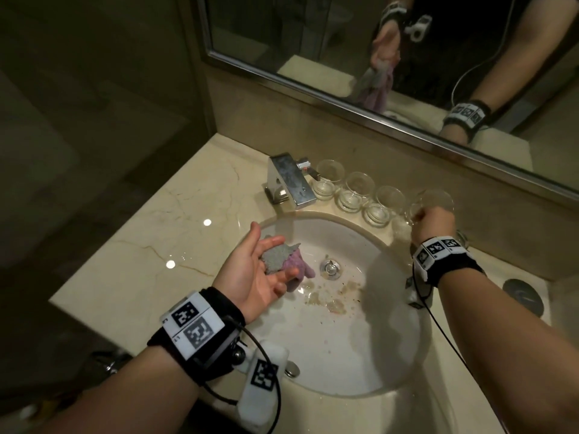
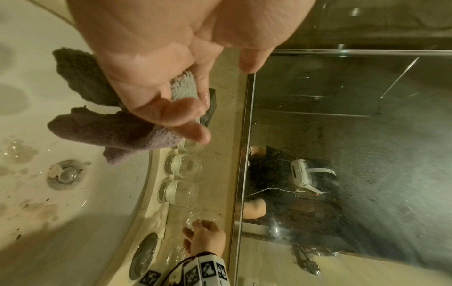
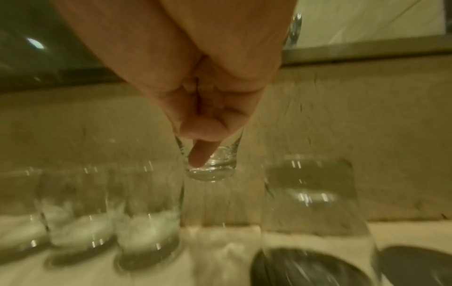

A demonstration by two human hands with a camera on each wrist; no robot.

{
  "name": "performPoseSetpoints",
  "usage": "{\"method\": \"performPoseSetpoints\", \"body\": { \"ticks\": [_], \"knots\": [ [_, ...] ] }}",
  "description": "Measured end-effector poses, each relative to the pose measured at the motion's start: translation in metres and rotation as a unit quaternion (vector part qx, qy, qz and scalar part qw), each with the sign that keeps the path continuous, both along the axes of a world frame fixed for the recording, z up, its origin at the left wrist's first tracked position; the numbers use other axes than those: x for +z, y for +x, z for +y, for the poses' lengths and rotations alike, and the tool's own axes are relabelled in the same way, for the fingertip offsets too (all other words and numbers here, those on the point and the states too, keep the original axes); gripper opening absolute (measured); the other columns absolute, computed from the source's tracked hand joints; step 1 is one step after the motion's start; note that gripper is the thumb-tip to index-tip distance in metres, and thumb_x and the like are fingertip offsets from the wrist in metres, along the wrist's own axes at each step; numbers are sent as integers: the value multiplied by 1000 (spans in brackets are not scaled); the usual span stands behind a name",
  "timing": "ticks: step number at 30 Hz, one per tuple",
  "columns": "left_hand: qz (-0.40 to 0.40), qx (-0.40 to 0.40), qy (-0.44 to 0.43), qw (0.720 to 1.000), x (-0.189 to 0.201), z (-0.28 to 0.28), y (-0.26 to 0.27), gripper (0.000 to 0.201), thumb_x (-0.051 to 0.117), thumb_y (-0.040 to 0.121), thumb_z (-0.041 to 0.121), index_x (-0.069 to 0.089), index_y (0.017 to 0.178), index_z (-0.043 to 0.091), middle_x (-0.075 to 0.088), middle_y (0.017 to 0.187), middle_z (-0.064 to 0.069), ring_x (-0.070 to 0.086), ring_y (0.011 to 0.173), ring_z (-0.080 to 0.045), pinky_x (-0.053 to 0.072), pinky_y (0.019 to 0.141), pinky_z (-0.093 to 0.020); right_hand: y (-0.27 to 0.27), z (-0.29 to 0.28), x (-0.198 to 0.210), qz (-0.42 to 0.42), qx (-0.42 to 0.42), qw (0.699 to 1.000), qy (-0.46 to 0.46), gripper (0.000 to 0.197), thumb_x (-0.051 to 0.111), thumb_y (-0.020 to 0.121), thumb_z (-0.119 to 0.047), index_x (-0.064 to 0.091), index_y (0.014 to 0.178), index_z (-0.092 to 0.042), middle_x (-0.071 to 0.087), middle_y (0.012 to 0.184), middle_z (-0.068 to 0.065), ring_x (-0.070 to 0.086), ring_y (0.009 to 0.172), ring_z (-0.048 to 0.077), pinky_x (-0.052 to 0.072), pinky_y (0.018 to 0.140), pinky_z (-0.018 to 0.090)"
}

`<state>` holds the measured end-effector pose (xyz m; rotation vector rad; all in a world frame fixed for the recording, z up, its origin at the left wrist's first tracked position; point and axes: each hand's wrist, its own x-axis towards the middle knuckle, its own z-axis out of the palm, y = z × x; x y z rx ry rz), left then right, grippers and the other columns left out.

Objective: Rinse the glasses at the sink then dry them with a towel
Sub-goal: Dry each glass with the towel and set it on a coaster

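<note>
Dim bathroom w/ beige marble table, round white sink set into it, mirror along the back wall. Left hand sits palm-up over the sink's left side, fingers loosely curled round a bunched towel, grey part in the palm, purple part hanging past the fingertips toward the drain. Chrome faucet stands just beyond that hand, at the basin's back rim.

Right hand is at the far right rim of the sink, fingers closed on the held glass; in the right wrist view one finger reaches down inside it and the base is off the table, tho the frame is blurry. Row of three glasses stands upright on the table to the left of that hand, btwn it and the faucet, close together. One more glass stands just to the hand's right, near a dark round cap on the table. Brown residue specks lie on the basin btwn the two hands.
</note>
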<state>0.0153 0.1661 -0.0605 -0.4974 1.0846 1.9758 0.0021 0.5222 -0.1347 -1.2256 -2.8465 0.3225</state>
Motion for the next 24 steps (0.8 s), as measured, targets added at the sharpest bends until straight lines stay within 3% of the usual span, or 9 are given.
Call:
{"method": "performPoseSetpoints", "body": {
  "ticks": [4,7,11,14,17,18,21,23,24],
  "knots": [
    [13,-6,5,1000,5,3,3,60,34,95,61,44,133,16,73,85,-22,56,66,-20,32,50,-25,12,-16,43,134,10,991,7,13,57,90,-6,69,94,-9,68,94,18,63,88,35,50,78,36],
    [33,-20,14,999,17,5,5,60,33,95,61,45,133,16,73,86,-22,56,66,-20,32,52,-25,28,-40,72,234,37,971,-14,6,61,90,-12,66,87,-12,68,88,9,64,79,25,52,73,31],
    [55,-33,39,997,37,11,5,58,35,96,60,46,132,16,71,87,-25,57,62,-20,33,52,-25,57,-94,103,348,49,923,-157,5,60,92,-14,64,89,-16,67,84,-1,66,73,8,51,64,20],
    [98,-22,31,994,57,16,0,54,39,95,58,50,128,15,72,80,-19,55,65,-19,29,55,-25,76,-137,119,413,56,860,-296,7,58,92,-14,63,90,-18,69,87,-3,69,75,8,53,61,18],
    [165,-28,18,986,82,16,-4,49,41,95,55,54,122,15,72,75,-15,56,65,-18,33,52,-25,90,-172,133,503,30,744,-440,5,58,89,-8,63,91,-8,70,93,7,71,76,18,55,64,26],
    [184,-33,14,982,89,16,-5,47,42,96,54,55,120,15,72,74,-14,57,64,-18,35,52,-24,92,-183,137,527,17,684,-503,6,57,88,-7,62,91,-4,70,94,12,69,73,20,55,63,28],
    [260,-50,1,964,111,16,-9,52,47,89,54,56,122,15,67,90,-16,62,69,-20,39,59,-28,94,-214,158,566,-31,448,-692,14,59,79,-9,56,89,0,67,89,18,65,60,18,52,51,23],
    [310,-62,-13,949,127,17,-13,58,53,80,57,56,122,17,61,101,-22,60,84,-29,41,67,-32,90,-228,174,563,-45,332,-755,33,79,66,-13,56,87,-2,66,86,15,63,55,16,50,44,22],
    [332,-66,-14,941,135,18,-13,62,58,74,59,56,121,18,59,101,-22,56,88,-31,41,64,-30,89,-233,181,562,-43,292,-773,51,92,50,-15,58,87,-3,67,84,14,62,54,16,49,42,22]
  ]
}}
